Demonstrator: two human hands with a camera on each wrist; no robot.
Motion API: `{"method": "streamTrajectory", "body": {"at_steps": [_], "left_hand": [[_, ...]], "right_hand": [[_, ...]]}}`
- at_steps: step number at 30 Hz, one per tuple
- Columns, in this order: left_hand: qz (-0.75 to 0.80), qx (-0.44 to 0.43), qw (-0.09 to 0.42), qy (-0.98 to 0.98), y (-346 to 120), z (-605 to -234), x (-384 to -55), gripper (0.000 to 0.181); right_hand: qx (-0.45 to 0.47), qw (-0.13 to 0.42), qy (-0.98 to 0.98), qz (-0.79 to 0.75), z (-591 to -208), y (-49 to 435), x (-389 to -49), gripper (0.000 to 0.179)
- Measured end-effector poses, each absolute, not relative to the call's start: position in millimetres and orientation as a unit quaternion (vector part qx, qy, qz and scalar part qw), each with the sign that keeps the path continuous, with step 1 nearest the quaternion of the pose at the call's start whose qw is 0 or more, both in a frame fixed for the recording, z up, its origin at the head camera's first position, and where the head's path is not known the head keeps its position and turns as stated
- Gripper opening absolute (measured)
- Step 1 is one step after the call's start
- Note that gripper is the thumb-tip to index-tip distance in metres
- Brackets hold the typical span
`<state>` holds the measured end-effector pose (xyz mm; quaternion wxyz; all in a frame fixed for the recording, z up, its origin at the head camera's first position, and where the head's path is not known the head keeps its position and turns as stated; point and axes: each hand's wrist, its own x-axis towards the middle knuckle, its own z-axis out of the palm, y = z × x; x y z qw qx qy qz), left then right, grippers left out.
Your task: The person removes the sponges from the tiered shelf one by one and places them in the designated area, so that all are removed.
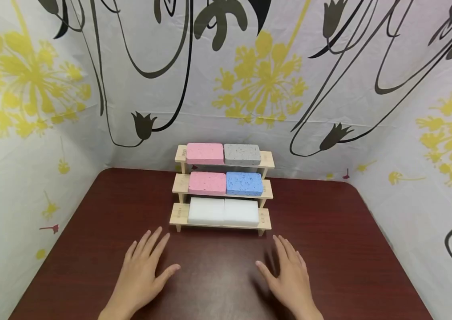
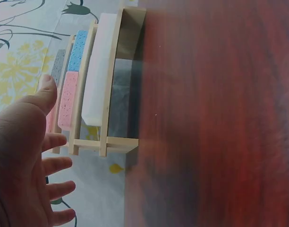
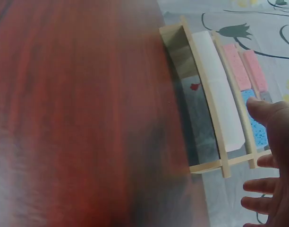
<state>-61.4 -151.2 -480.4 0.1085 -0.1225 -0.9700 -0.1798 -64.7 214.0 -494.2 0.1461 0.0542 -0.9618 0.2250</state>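
Note:
My left hand (image 1: 139,271) is spread over the table, in front of the left end of a three-tier wooden rack (image 1: 179,213). On the other side my right hand (image 1: 290,278) hovers with fingers extended, near the rack's right front corner. Neither hand holds anything. On the top tier sit a pink sponge (image 1: 204,154) and a grey sponge (image 1: 242,154). The middle tier carries another pink sponge (image 1: 207,183) beside a blue sponge (image 1: 244,183). Two white sponge blocks, the left one (image 1: 206,210) against the right one (image 1: 241,212), lie on the lowest tier.
The dark red-brown table (image 1: 218,275) has rounded back corners. Behind it and along both sides hangs a white cloth (image 1: 194,98) printed with yellow flowers and dark stems. The rack stands by the table's back edge, close to that cloth.

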Motion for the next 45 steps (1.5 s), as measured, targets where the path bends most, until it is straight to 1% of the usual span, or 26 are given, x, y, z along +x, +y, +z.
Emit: {"method": "streamTrajectory", "body": {"at_steps": [4,12,18,26,31,36,45], "left_hand": [[-0.193,-0.119,0.119,-0.967,-152.3,-476.2,-65.2,0.076],[-0.212,-0.122,0.142,-0.959,-152.0,-475.7,-70.6,0.074],[-0.232,-0.116,0.139,-0.956,-152.3,-475.3,-75.2,0.072],[-0.282,-0.103,0.155,-0.941,-150.5,-475.3,-84.6,0.06],[-0.321,-0.074,0.138,-0.934,-148.8,-478.9,-89.7,0.052],[-0.35,-0.052,0.119,-0.928,-148.9,-484.9,-95.0,0.049],[-0.375,-0.035,0.109,-0.92,-150.3,-492.5,-104.3,0.045]], "right_hand": [[0.059,0.17,-0.954,0.241,-487.7,214.0,-69.8,0.079],[0.065,0.199,-0.943,0.258,-480.0,216.8,-79.2,0.073],[0.06,0.208,-0.938,0.271,-474.1,218.7,-85.2,0.07],[0.074,0.223,-0.927,0.292,-468.1,219.1,-94.2,0.066],[0.088,0.225,-0.924,0.296,-466.7,215.6,-97.3,0.064],[0.096,0.228,-0.922,0.297,-463.8,212.3,-102.3,0.064],[0.115,0.242,-0.914,0.305,-457.3,209.6,-115.6,0.057]]}}
